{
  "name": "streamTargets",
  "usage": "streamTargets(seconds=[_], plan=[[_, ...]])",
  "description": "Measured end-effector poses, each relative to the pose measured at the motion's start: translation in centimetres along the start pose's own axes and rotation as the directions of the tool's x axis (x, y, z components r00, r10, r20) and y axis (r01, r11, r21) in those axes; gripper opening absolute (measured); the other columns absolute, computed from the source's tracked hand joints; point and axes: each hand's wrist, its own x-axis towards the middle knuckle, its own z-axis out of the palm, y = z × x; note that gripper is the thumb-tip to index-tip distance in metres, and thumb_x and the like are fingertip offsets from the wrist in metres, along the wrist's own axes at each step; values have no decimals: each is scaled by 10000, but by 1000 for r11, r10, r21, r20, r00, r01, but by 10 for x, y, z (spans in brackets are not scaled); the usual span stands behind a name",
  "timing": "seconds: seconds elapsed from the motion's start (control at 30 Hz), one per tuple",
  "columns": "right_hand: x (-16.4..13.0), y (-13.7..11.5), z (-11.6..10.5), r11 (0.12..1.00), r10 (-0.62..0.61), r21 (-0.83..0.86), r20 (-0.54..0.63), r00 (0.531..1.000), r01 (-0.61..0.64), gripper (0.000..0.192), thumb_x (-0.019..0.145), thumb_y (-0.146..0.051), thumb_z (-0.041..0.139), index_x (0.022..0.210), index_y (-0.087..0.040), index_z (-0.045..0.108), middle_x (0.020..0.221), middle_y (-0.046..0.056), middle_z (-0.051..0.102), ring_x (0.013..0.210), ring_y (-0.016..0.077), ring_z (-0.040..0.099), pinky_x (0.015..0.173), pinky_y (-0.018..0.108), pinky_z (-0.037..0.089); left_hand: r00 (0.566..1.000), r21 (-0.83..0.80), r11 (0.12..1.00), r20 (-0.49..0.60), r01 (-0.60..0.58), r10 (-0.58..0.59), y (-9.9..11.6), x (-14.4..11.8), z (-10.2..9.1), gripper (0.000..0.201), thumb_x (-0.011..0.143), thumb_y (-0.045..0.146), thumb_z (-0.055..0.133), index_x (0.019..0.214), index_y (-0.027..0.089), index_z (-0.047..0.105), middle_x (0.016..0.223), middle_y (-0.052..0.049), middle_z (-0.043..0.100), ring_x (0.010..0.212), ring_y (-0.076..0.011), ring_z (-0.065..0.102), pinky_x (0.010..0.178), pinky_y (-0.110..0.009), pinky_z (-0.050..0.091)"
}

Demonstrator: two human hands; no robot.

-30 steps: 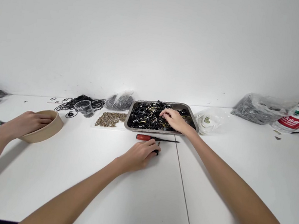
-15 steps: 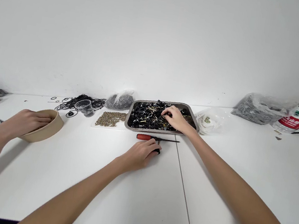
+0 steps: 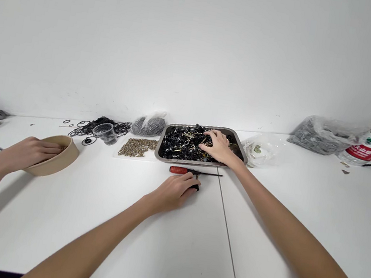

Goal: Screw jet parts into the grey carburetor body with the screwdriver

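Observation:
My left hand point(image 3: 174, 191) rests on the white table, its fingers closed round a small black part point(image 3: 195, 187) with a brass-coloured pin standing up from it. Most of that part is hidden by the fingers. Just beyond lies a screwdriver point(image 3: 178, 170) with a red handle, its dark shaft pointing right. My right hand point(image 3: 219, 148) is over the right half of a metal tray point(image 3: 189, 162), thumb and fingers apart among the parts. Heaped in the tray are small black parts point(image 3: 179, 143) with brass-coloured and silvery pieces among them.
At left, another person's hand point(image 3: 33, 152) reaches into a tan round bowl point(image 3: 62, 164). Along the wall are black rings point(image 3: 98, 126), a clear cup point(image 3: 104, 133), small brass-coloured pieces point(image 3: 137, 147), a bag of dark bits point(image 3: 148, 124), clear bags point(image 3: 261, 151) and a bottle point(image 3: 370, 148).
My right hand's fingers have spread and shifted slightly over the heap in the tray. My left hand stays put with the black part. The other person's hand has barely moved in the bowl.

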Motion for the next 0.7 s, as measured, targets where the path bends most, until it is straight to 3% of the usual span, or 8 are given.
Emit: streamTargets(seconds=[0.13, 0.3, 0.7], plan=[[0, 4, 3, 998, -33, -40, 113, 993, 38, 668, 853, -567, 589, 1432, -278, 423, 1569, 119, 258, 1457, 397, 164, 1154, 615, 176, 1000, -5, 1000, 9, 8, -8, 1, 0, -1, 273, 982, 230, 406, 1174, 185, 594, 1009, -69, 613, 775, -170, 613, 707, -307, 491], [0, 7, 4, 993, -59, -93, 113, 992, 69, 565, 888, -529, 551, 1383, -268, 469, 1495, 97, 379, 1412, 343, 267, 1157, 592, 211, 1000, -12, 1000, 21, 22, -22, 2, 0, -2, 278, 988, 246, 396, 1176, 188, 592, 1025, -70, 613, 797, -180, 618, 720, -319, 496], [-1, 1, 0, 988, -74, -125, 102, 992, 87, 467, 900, -451, 570, 1317, -247, 523, 1442, 111, 435, 1354, 367, 325, 1120, 631, 246, 1000, -7, 1000, 13, 8, -8, 1, 0, -1, 280, 984, 246, 402, 1183, 185, 589, 1003, -71, 614, 784, -174, 619, 714, -308, 492]])
